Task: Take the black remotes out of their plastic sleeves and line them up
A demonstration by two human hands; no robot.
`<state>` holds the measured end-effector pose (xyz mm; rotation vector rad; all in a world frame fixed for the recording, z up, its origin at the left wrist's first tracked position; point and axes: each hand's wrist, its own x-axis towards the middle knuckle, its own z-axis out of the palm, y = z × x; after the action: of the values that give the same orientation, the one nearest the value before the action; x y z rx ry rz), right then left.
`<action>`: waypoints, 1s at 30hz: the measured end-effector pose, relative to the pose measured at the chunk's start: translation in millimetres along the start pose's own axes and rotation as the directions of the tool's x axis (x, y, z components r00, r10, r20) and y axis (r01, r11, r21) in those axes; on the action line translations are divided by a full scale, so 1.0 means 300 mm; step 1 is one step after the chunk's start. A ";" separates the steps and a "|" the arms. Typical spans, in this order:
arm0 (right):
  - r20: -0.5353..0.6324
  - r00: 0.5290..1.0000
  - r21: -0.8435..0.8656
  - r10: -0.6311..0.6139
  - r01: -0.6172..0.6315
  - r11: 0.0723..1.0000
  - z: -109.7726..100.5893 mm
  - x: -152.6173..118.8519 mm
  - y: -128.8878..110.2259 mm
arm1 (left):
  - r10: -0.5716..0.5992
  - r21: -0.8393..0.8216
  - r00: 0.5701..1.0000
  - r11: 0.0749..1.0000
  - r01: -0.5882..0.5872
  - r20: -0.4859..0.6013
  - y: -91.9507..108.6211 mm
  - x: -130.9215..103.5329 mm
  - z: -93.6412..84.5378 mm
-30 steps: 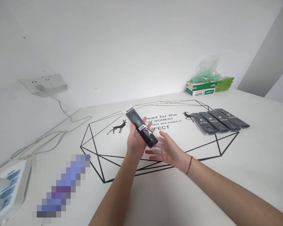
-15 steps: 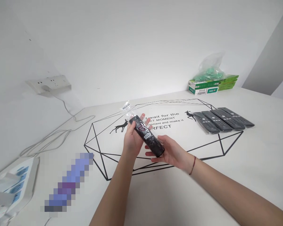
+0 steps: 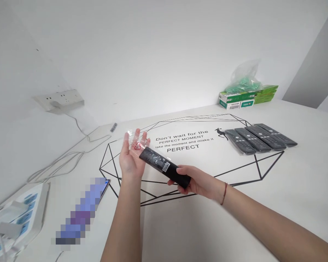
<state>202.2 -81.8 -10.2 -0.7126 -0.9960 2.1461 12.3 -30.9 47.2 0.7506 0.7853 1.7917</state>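
Note:
A black remote control, turned with its plain side up, lies slantwise above the table. My right hand is closed around its near end, thumb on top. A clear plastic bag covers the far part of the remote and extends past its tip. A red mark on the bag lies over my left hand, whose fingers are stretched and spread at the bag's loose end. Beyond those fingers is a small barcode label, apparently on the bag's end. Several bagged remote controls lie side by side at the right.
Green and white boxes with a plastic bag on top stand by the wall. At left are a power strip, cables, a wall socket and a blurred-out phone-like device. Printed lettering marks the white table.
The bag has slid leftward along the remote, baring its near end. My left hand has moved left off the remote and its fingers have spread. My right hand has closed around the near end.

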 end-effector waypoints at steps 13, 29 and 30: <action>-0.213 0.976 0.121 -0.038 0.065 0.990 -0.024 0.011 -0.015 | 0.560 0.650 0.769 0.714 -0.260 -0.309 0.217 0.008 -0.190; -0.231 0.971 0.120 -0.062 0.092 0.989 -0.037 0.010 -0.023 | -0.168 0.975 0.986 -0.219 -0.040 0.003 -0.054 0.076 -0.238; -0.233 0.970 0.121 -0.065 0.096 0.988 -0.035 0.010 -0.024 | -0.192 0.976 0.981 -0.208 -0.060 0.020 -0.062 0.080 -0.246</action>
<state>210.2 -71.3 -10.8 -0.8190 -0.7419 1.9858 -43.1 -15.7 -8.4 1.8068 2.1790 0.4593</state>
